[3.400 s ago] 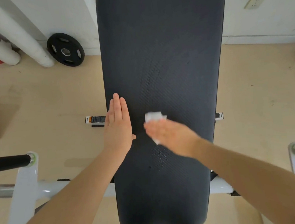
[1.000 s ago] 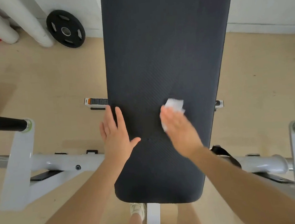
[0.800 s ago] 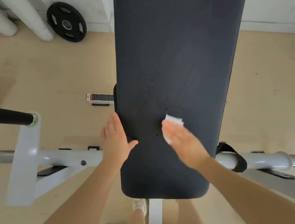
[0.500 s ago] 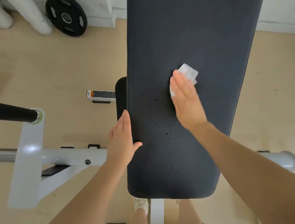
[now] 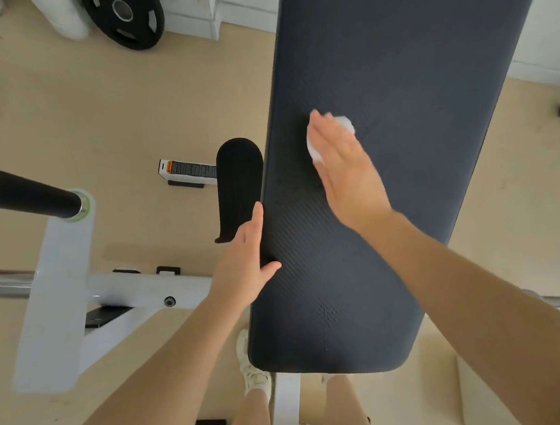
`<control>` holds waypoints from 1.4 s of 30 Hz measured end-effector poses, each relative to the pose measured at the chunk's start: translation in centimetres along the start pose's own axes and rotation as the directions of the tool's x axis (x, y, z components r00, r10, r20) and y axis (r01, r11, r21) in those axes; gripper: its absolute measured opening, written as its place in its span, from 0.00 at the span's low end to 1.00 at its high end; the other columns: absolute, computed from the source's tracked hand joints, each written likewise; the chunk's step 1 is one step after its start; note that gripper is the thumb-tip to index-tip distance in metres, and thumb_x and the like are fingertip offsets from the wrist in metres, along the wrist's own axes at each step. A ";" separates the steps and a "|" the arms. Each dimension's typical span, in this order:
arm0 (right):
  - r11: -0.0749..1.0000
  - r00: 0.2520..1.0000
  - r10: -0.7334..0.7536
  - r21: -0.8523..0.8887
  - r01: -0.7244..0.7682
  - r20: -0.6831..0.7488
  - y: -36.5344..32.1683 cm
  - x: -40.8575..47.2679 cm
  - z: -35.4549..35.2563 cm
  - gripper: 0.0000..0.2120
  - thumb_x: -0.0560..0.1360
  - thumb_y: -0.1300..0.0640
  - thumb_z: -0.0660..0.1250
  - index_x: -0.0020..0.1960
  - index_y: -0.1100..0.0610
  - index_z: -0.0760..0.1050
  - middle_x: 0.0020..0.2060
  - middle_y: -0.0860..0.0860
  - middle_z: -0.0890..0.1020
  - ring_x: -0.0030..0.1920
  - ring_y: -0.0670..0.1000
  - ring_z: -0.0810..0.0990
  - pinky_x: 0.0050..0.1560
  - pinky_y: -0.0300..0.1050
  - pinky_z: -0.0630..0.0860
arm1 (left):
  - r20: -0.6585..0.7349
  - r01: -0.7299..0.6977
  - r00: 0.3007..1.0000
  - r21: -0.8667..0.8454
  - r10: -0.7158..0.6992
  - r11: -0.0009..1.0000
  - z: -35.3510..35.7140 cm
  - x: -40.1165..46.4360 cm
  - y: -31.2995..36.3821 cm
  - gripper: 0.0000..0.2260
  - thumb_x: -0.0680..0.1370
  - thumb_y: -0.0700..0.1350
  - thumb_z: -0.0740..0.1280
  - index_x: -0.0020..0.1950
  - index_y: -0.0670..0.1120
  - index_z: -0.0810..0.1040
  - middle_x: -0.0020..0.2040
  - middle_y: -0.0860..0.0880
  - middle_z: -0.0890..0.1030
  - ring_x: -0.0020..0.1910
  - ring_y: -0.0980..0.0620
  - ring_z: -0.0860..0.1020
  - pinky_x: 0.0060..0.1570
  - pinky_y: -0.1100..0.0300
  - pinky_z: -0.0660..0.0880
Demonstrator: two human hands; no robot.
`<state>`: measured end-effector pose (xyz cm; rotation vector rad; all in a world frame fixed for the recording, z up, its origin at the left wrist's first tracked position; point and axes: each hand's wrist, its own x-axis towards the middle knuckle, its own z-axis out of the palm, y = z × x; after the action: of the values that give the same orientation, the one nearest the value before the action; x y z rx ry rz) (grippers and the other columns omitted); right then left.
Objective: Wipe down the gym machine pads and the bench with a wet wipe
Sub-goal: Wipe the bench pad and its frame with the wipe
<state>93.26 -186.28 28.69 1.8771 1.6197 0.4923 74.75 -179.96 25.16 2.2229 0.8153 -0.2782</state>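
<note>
A long black bench pad point(image 5: 406, 82) runs from the top of the view down to its rounded near end. My right hand point(image 5: 346, 172) lies flat on the pad with straight fingers and presses a white wet wipe point(image 5: 344, 128) against it; only the wipe's edges show past my fingers. My left hand point(image 5: 246, 266) holds the pad's left edge, fingers straight along the side and thumb resting on top. A smaller black pad point(image 5: 240, 182) shows below and left of the bench.
A white machine frame point(image 5: 55, 286) with a black-sleeved bar point(image 5: 33, 198) stands at the left. A black weight plate point(image 5: 124, 17) leans at the wall. A small white labelled box point(image 5: 187, 169) lies on the beige floor. My legs and one shoe point(image 5: 251, 367) are below the bench.
My right hand has slid the wipe leftward and slightly down across the pad. The view has shifted, so the bench sits further right and the small black pad shows more. My left hand stays on the edge.
</note>
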 end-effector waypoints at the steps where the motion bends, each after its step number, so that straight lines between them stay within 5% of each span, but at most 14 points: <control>1: 0.999 0.999 0.013 0.049 -0.015 0.041 0.1 1.2 -0.2 0.27 0.75 0.61 0.42 0.68 0.76 0.43 0.65 0.62 0.59 0.70 0.63 0.56 0.72 0.47 0.58 | 0.013 0.006 1.000 -0.055 -0.006 0.998 -0.1 -0.1 -0.2 0.39 0.76 0.47 0.66 0.76 0.49 0.41 0.72 0.49 0.64 0.59 0.51 0.75 0.56 0.62 0.72; 4: 0.993 0.995 -0.001 0.115 -0.011 0.097 -3.0 1.3 -1.3 0.23 0.72 0.59 0.54 0.65 0.66 0.60 0.57 0.60 0.67 0.63 0.61 0.64 0.62 0.50 0.68 | 0.118 0.111 0.991 -0.375 -0.071 0.920 -0.4 -0.5 -1.1 0.32 0.78 0.39 0.60 0.76 0.52 0.46 0.74 0.54 0.62 0.66 0.51 0.71 0.59 0.64 0.68; 8: 0.857 0.902 -0.419 0.375 0.354 0.107 -7.9 -5.0 -1.6 0.35 0.76 0.61 0.58 0.72 0.63 0.38 0.75 0.57 0.49 0.75 0.58 0.46 0.72 0.51 0.40 | 0.212 0.221 0.973 -0.747 -0.092 0.627 -0.8 -0.9 -2.0 0.23 0.81 0.39 0.54 0.75 0.50 0.53 0.74 0.50 0.63 0.71 0.52 0.64 0.72 0.54 0.59; 11: 0.843 0.875 -0.474 0.336 0.420 0.094 -7.6 -5.3 -1.5 0.32 0.77 0.62 0.55 0.71 0.65 0.38 0.75 0.59 0.52 0.75 0.58 0.50 0.73 0.53 0.42 | 0.255 0.251 0.964 -0.759 -0.080 0.601 -0.5 -0.6 -2.4 0.22 0.82 0.40 0.51 0.75 0.51 0.54 0.74 0.52 0.62 0.72 0.54 0.62 0.73 0.53 0.56; 14: 0.985 0.984 -0.166 0.044 0.169 -0.063 -4.1 -1.3 -1.0 0.27 0.71 0.64 0.45 0.69 0.71 0.51 0.60 0.61 0.65 0.63 0.60 0.67 0.67 0.48 0.63 | 0.307 0.296 0.948 -0.739 -0.088 0.605 0.2 0.2 -3.1 0.22 0.81 0.42 0.50 0.75 0.56 0.54 0.74 0.55 0.61 0.73 0.54 0.60 0.74 0.47 0.53; 18: 0.994 0.997 -0.037 0.099 0.043 -0.062 -0.1 4.6 -1.0 0.24 0.76 0.59 0.51 0.69 0.68 0.56 0.66 0.61 0.69 0.68 0.59 0.65 0.71 0.47 0.57 | 0.328 0.313 0.939 -0.693 -0.103 0.650 0.9 0.7 -3.7 0.22 0.81 0.46 0.49 0.74 0.59 0.55 0.74 0.57 0.61 0.73 0.54 0.59 0.74 0.44 0.52; 21: 0.970 0.980 -0.191 0.140 0.197 -0.054 -3.5 2.4 -0.9 0.32 0.73 0.56 0.61 0.71 0.68 0.55 0.69 0.60 0.65 0.70 0.59 0.62 0.71 0.53 0.58 | 0.300 0.317 0.944 -0.697 -0.140 0.643 1.2 0.8 -3.2 0.18 0.81 0.49 0.50 0.72 0.59 0.62 0.70 0.58 0.68 0.70 0.57 0.65 0.73 0.47 0.56; 24: 0.857 0.912 -0.408 0.328 0.397 -0.037 -7.2 -2.8 -1.8 0.33 0.73 0.57 0.64 0.73 0.62 0.53 0.74 0.56 0.58 0.74 0.55 0.55 0.73 0.52 0.46 | 0.260 0.353 0.934 -0.775 -0.244 0.524 0.7 0.3 -1.6 0.13 0.82 0.46 0.52 0.62 0.57 0.72 0.59 0.58 0.76 0.63 0.59 0.72 0.67 0.56 0.65; 27: 0.763 0.814 -0.581 0.366 0.533 0.025 -8.4 -5.2 -2.2 0.30 0.77 0.58 0.59 0.74 0.61 0.50 0.75 0.56 0.54 0.75 0.55 0.49 0.74 0.51 0.42 | 0.283 0.389 0.913 -0.822 -0.295 0.416 0.3 -0.9 0.4 0.16 0.82 0.48 0.52 0.69 0.51 0.65 0.66 0.53 0.71 0.67 0.54 0.68 0.68 0.57 0.63; 30: 0.872 0.925 -0.345 0.311 0.378 -0.158 -5.9 -4.4 -1.7 0.29 0.70 0.56 0.66 0.69 0.58 0.66 0.67 0.53 0.72 0.69 0.52 0.68 0.71 0.47 0.59 | 0.252 0.359 0.917 -0.861 -0.310 0.362 0.4 -1.5 1.7 0.15 0.83 0.46 0.50 0.68 0.50 0.66 0.58 0.58 0.72 0.60 0.61 0.68 0.64 0.63 0.59; 33: 0.982 0.971 -0.118 0.122 0.145 -0.206 -1.3 -2.2 1.1 0.29 0.74 0.57 0.52 0.73 0.63 0.52 0.71 0.52 0.66 0.72 0.53 0.63 0.71 0.48 0.58 | 0.256 0.365 0.915 -0.854 -0.312 0.371 1.2 -1.3 1.9 0.19 0.83 0.47 0.48 0.74 0.49 0.59 0.71 0.54 0.65 0.71 0.54 0.62 0.66 0.60 0.59; 36: 0.983 0.995 0.021 0.182 -0.003 -0.096 0.8 -1.9 2.5 0.23 0.77 0.59 0.55 0.71 0.62 0.61 0.71 0.56 0.66 0.71 0.56 0.63 0.72 0.49 0.57 | 0.206 0.345 0.915 -0.843 -0.346 0.412 2.9 -0.9 0.9 0.19 0.82 0.48 0.48 0.74 0.53 0.58 0.74 0.55 0.63 0.73 0.53 0.60 0.71 0.54 0.56; 38: 0.984 0.987 -0.154 0.089 0.157 -0.043 -1.5 -3.5 3.0 0.26 0.77 0.57 0.51 0.73 0.65 0.53 0.73 0.58 0.59 0.74 0.59 0.54 0.74 0.53 0.50 | 0.170 0.325 0.920 -0.835 -0.352 0.445 4.1 -1.0 0.3 0.22 0.79 0.48 0.52 0.73 0.57 0.59 0.73 0.55 0.63 0.73 0.53 0.61 0.73 0.47 0.55; 42: 0.892 0.927 -0.374 0.262 0.369 -0.034 -7.7 -10.0 2.8 0.33 0.75 0.54 0.56 0.74 0.64 0.46 0.75 0.57 0.54 0.75 0.57 0.50 0.74 0.53 0.47 | 0.142 0.280 0.933 -0.863 -0.330 0.420 5.2 -1.0 -0.1 0.33 0.66 0.53 0.58 0.73 0.57 0.60 0.72 0.52 0.66 0.72 0.49 0.63 0.70 0.42 0.59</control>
<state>87.37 -196.03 22.61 1.6790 2.0553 0.0969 74.15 -184.07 21.86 1.0755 1.0785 0.0541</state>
